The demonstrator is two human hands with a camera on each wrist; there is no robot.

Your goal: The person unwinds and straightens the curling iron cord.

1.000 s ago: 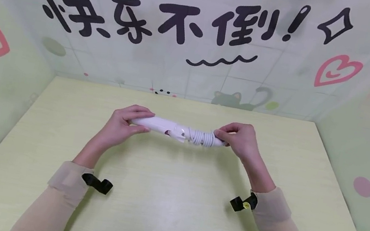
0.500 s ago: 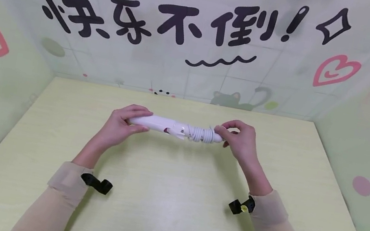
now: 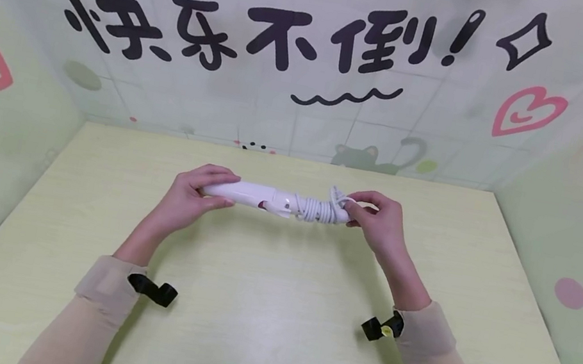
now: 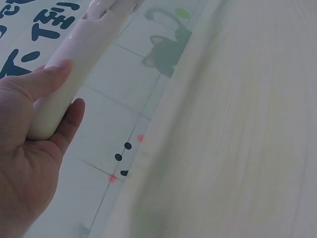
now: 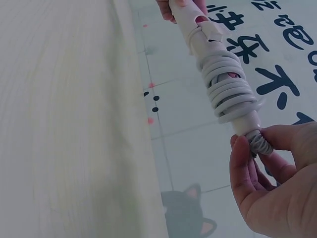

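Note:
A white curling iron is held level above the table, side on in the head view, with a small lever and a red patch near its middle. My left hand grips its smooth left end, thumb below and fingers over the top. Pale grey cord is wound in several turns about the right-hand handle part. At that end my right hand pinches the cord; the right wrist view shows thumb and fingertips on the ribbed cord sleeve. A loose loop of cord stands up by these fingers.
Under both forearms spreads a pale wooden tabletop. A printed back wall with black lettering rises at its far edge, and side walls stand left and right. Black cameras are strapped to both wrists.
The iron's right end has risen slightly, making it more level. A loop of cord now sticks up beside the right fingers, where the coils lay close before. The left hand keeps its grip.

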